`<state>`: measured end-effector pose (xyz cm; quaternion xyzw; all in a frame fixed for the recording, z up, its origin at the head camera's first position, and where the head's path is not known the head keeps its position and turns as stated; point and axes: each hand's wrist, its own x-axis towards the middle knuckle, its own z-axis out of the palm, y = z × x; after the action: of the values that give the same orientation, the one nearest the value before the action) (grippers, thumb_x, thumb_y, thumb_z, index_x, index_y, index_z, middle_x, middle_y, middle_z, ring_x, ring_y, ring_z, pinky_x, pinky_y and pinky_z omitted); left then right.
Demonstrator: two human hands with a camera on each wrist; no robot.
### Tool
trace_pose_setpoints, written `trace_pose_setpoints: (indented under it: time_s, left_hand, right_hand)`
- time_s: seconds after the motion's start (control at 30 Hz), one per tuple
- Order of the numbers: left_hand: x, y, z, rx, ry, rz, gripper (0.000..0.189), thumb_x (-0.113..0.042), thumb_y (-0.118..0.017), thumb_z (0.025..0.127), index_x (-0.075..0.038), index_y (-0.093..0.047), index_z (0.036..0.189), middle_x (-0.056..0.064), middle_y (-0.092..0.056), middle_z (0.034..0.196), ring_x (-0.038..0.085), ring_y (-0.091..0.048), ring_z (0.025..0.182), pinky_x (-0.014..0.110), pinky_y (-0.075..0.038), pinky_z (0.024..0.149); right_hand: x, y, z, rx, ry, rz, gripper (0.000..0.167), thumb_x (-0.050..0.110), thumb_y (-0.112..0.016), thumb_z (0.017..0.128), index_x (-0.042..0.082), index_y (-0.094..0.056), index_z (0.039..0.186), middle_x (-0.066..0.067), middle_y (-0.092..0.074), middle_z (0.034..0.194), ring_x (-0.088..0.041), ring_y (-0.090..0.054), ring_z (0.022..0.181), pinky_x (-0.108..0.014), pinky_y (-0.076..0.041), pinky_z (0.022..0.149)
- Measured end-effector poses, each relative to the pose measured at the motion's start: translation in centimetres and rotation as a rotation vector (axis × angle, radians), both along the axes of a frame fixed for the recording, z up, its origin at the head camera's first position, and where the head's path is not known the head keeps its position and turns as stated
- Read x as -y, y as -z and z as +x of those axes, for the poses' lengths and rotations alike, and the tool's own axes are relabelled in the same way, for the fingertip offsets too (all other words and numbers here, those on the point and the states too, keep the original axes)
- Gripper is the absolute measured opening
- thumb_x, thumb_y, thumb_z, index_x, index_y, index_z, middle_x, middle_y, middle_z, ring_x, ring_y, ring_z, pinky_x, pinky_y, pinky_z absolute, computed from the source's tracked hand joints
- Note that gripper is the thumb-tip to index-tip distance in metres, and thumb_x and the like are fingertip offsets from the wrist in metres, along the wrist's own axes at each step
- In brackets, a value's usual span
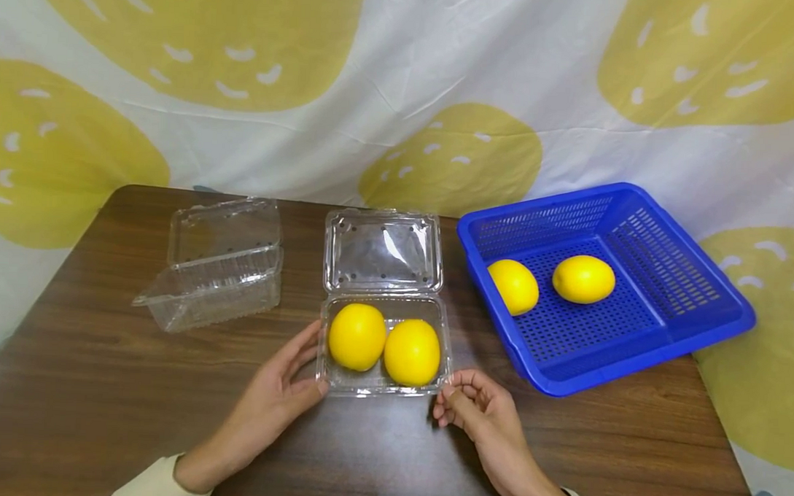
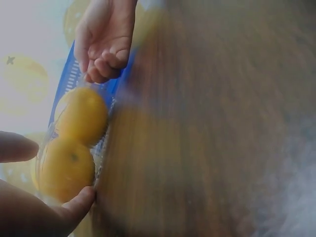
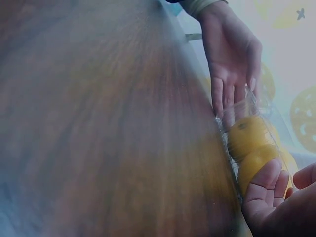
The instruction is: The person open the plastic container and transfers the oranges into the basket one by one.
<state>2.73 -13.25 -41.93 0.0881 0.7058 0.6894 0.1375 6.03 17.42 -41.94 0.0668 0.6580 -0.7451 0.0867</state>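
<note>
A clear plastic clamshell box (image 1: 382, 387) sits in front of me, its hinged lid (image 1: 384, 251) laid back away from me. Two round yellow fruits (image 1: 357, 337) lie side by side in its base. My left hand (image 1: 270, 393) touches the left side of the base with fairly straight fingers, its thumb at the front left corner. At the front right corner, my right hand (image 1: 486, 419) pinches the rim between thumb and curled fingers. In the right wrist view, the left hand (image 3: 232, 59) reaches along the far end of the box.
On the right stands a blue plastic basket (image 1: 656, 341) holding two more yellow fruits (image 1: 583, 279). A second clear clamshell box (image 1: 218, 293) rests at the back left, its lid raised. Behind the wooden table (image 1: 135, 399) hangs a white cloth with yellow shapes.
</note>
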Motion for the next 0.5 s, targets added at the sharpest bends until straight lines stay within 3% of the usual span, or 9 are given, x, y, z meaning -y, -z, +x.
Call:
trace_pose_setpoints:
  time_s: [0.3,0.5]
  left_hand:
    - [0.02,0.32,0.17,0.03,-0.011,0.02,0.084,-0.005,-0.074,0.101,-0.008,-0.031,0.173,0.021,-0.036,0.175,0.042,-0.04,0.157,0.021,-0.049,0.113]
    - [0.04,0.43,0.31,0.02,-0.024,0.021,0.083,-0.005,-0.073,0.101,-0.008,-0.032,0.173,0.021,-0.037,0.174,0.042,-0.042,0.156,0.022,-0.049,0.112]
  right_hand:
    - [-0.13,-0.17,-0.07,-0.004,0.022,0.046,0.011,-0.004,-0.061,0.103,-0.014,-0.06,0.107,-0.016,-0.069,0.091,-0.021,-0.07,0.077,-0.03,-0.065,0.072]
    - [-0.47,-0.84,-0.22,-0.116,0.105,0.231,0.009,-0.008,-0.061,0.1,-0.013,-0.062,0.108,-0.015,-0.07,0.088,-0.019,-0.069,0.071,-0.028,-0.063,0.066]
